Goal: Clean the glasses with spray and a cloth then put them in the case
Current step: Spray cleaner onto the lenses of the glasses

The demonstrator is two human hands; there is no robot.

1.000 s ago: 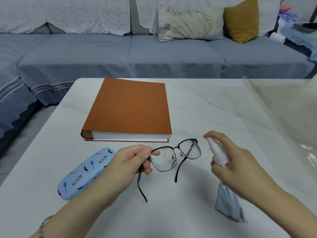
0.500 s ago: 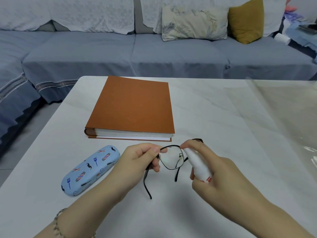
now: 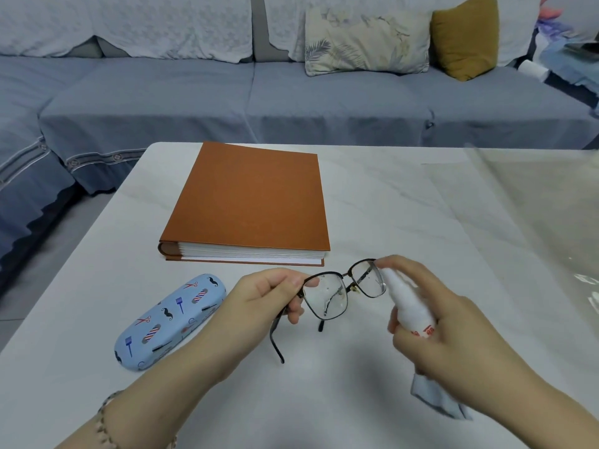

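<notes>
Left hand pinches the black thin-framed glasses at the lens corner by the hinge, thumb and fingers closed on the frame, holding them above the white marbled surface. Temple arms open, hanging down toward the wearer. Droplets on the lens nearer the left hand. Right hand is wrapped around a small white plastic spray bottle with red print, index finger on top of the nozzle, nozzle just beside the far lens. Same hand also traps a pale blue cleaning cloth, which hangs out below the palm. Light blue hard glasses case with barber-tool print lies closed on the surface just left of the left hand. Thick brown-covered album lies flat beyond both hands.
</notes>
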